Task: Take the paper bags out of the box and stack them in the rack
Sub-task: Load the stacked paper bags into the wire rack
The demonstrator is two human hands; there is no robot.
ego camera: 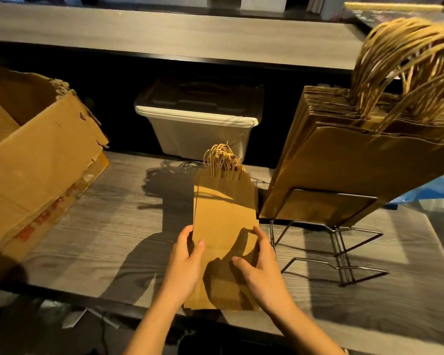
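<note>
A small bundle of flat brown paper bags with twisted paper handles lies lengthwise over the wooden counter, handles pointing away from me. My left hand grips its left edge and my right hand grips its right edge, thumbs on top. The torn cardboard box stands open at the left. A black wire rack at the right holds a leaning stack of larger brown bags, their handles sticking up.
A translucent plastic bin with a dark lid sits under the raised shelf behind the counter. Blue plastic shows behind the rack. The counter's front edge runs just below my wrists.
</note>
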